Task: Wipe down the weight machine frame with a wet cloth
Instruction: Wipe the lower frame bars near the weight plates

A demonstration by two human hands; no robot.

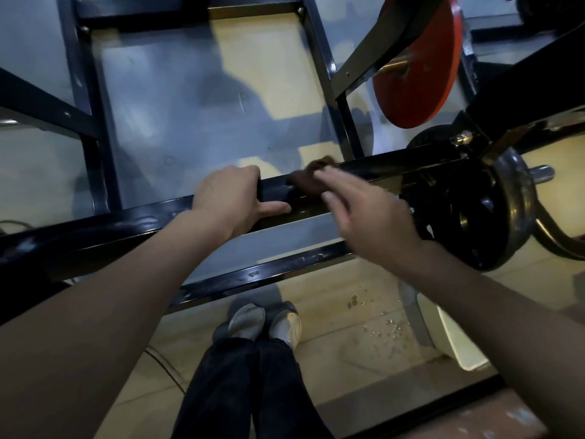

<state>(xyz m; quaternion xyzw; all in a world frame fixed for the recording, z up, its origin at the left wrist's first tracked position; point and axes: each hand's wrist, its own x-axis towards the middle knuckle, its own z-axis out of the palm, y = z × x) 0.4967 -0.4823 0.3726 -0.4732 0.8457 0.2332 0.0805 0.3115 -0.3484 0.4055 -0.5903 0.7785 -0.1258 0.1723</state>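
Note:
A glossy black bar point(126, 223) of the weight machine frame runs across the middle of the head view, rising toward the right. My left hand point(231, 198) grips this bar, fingers curled over its far edge and thumb along the near face. Just to the right, my right hand point(364, 210) is motion-blurred, its fingers pressing a dark brown cloth point(311, 180) onto the top of the same bar. Most of the cloth is hidden under the fingers.
A red weight plate point(421, 61) hangs at upper right, a black plate point(493, 210) on a chrome sleeve at right. A lower frame bar point(253, 277) passes in front of my shoes point(266, 321). Water drops point(380, 327) speckle the tiled floor; a white container point(456, 340) stands right.

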